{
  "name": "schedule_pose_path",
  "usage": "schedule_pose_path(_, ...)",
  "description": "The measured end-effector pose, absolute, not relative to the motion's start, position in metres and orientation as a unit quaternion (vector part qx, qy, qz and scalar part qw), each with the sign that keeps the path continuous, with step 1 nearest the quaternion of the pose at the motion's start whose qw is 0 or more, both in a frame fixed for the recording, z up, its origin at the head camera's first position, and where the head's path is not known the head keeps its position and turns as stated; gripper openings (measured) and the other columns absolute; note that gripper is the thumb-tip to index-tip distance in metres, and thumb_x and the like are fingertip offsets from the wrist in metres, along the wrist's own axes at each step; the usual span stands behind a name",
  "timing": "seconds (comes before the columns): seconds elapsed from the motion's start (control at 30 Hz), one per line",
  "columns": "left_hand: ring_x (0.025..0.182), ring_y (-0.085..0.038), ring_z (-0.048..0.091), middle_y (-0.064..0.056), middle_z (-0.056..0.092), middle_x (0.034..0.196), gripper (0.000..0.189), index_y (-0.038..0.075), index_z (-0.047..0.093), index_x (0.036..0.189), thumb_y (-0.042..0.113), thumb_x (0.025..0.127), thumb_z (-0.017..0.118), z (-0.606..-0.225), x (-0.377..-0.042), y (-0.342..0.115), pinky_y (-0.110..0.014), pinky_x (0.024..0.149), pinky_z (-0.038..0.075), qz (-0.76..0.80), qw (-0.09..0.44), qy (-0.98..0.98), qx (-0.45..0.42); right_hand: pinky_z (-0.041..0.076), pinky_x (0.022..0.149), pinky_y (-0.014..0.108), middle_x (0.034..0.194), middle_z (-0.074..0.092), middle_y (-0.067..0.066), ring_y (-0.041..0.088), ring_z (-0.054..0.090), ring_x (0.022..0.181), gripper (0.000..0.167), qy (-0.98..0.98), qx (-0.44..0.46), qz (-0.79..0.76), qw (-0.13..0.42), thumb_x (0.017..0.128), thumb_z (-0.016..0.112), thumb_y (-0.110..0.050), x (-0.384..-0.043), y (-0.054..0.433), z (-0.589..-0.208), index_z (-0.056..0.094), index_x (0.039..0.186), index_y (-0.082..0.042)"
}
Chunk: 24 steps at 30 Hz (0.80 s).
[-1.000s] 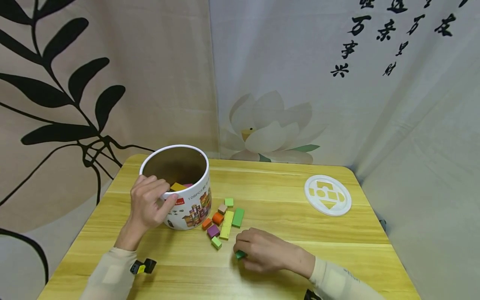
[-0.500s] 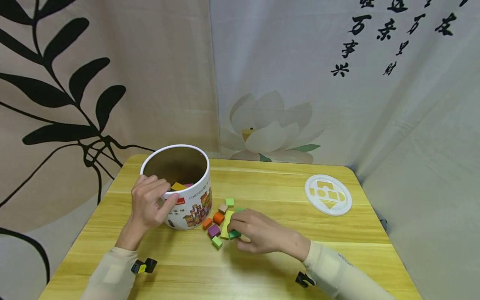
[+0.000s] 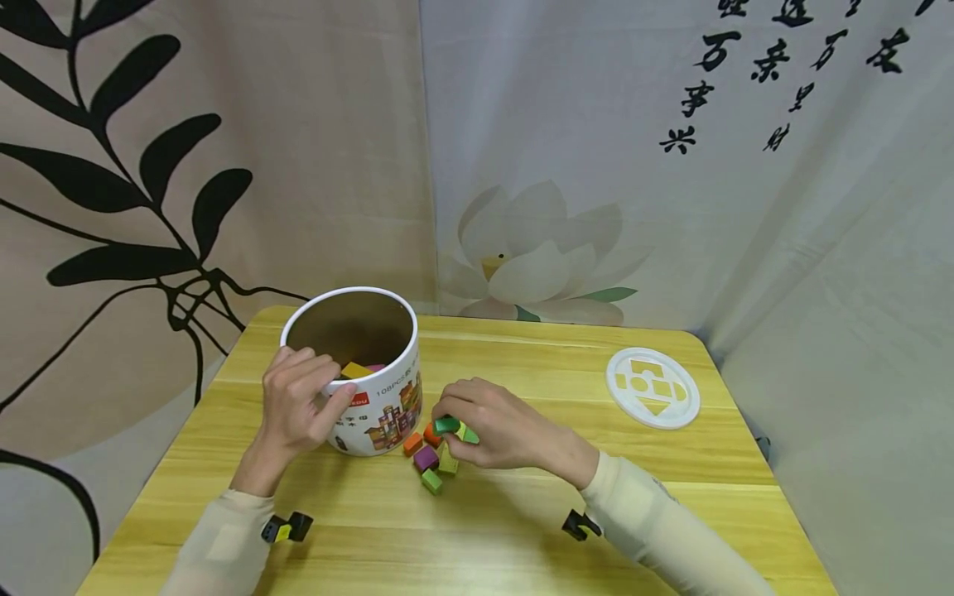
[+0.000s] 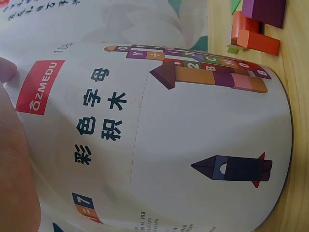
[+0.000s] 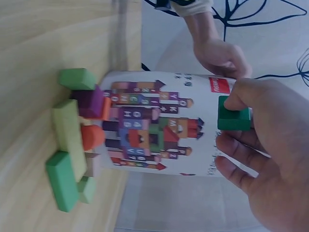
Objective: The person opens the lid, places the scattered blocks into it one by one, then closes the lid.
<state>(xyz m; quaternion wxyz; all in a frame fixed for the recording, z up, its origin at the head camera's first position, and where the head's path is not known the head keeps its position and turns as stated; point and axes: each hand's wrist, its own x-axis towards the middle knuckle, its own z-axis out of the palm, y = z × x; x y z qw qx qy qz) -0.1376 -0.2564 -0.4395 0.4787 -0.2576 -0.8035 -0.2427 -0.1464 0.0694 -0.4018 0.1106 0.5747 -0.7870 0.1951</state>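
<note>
My left hand (image 3: 301, 401) grips the near rim of a white printed bucket (image 3: 380, 414), thumb outside and fingers over the edge. Orange and pink blocks (image 3: 356, 370) show inside it. My right hand (image 3: 514, 426) pinches a dark green block (image 5: 234, 113) between thumb and fingers, held in the air to the right of the bucket. Below that hand, loose blocks lie on the table: a purple block (image 3: 426, 459), an orange block (image 3: 413, 444), a light green block (image 3: 431, 482) and a long yellow block (image 5: 69, 137). In the right wrist view a flat green block (image 5: 62, 181) lies beside the yellow one.
A white round lid (image 3: 652, 387) with cut-out shapes lies at the right back of the wooden table (image 3: 566, 530). A printed curtain (image 3: 551, 165) hangs behind the table's back edge.
My right hand has lifted the dark green block from the table and carried it up and left, toward the bucket. The left hand has stayed on the rim.
</note>
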Motion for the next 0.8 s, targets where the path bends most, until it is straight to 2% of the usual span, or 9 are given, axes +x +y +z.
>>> schedule_pose_path(0.3, 0.058, -0.013, 0.030, 0.003, 0.040, 0.052, 0.048, 0.017, 0.045, 0.058, 0.044, 0.096, 0.056, -0.440, -0.139, -0.256, -0.034, 0.070, 0.026, -0.237, 0.489, -0.798, -0.260, 0.056, 0.083, 0.018, 0.105, 0.076, 0.000, 0.009, 0.066, 0.089, 0.020, -0.777, 0.570, 0.242, 0.119, 0.095, 0.079, -0.009, -0.165, 0.052, -0.377, 0.077, 0.114, -0.005)
schedule_pose_path(0.5, 0.058, -0.013, 0.030, 0.002, 0.040, 0.052, 0.046, 0.016, 0.046, 0.059, 0.042, 0.095, 0.056, -0.440, -0.139, -0.255, -0.035, 0.070, 0.026, -0.235, 0.489, -0.799, -0.259, 0.060, 0.086, 0.023, 0.109, 0.077, 0.003, 0.012, 0.070, 0.094, 0.020, -0.781, 0.559, 0.254, 0.114, 0.094, 0.078, -0.009, -0.178, 0.037, -0.363, 0.077, 0.114, -0.005)
schedule_pose_path(0.8, 0.057, -0.014, 0.031, 0.003, 0.040, 0.053, 0.057, 0.016, 0.046, 0.059, 0.050, 0.104, 0.053, -0.439, -0.139, -0.254, -0.035, 0.068, 0.026, -0.232, 0.498, -0.793, -0.262, 0.058, 0.086, 0.025, 0.111, 0.077, 0.006, 0.015, 0.069, 0.094, 0.021, -0.788, 0.549, 0.248, 0.126, 0.096, 0.075, -0.012, -0.197, 0.011, -0.346, 0.075, 0.116, -0.004)
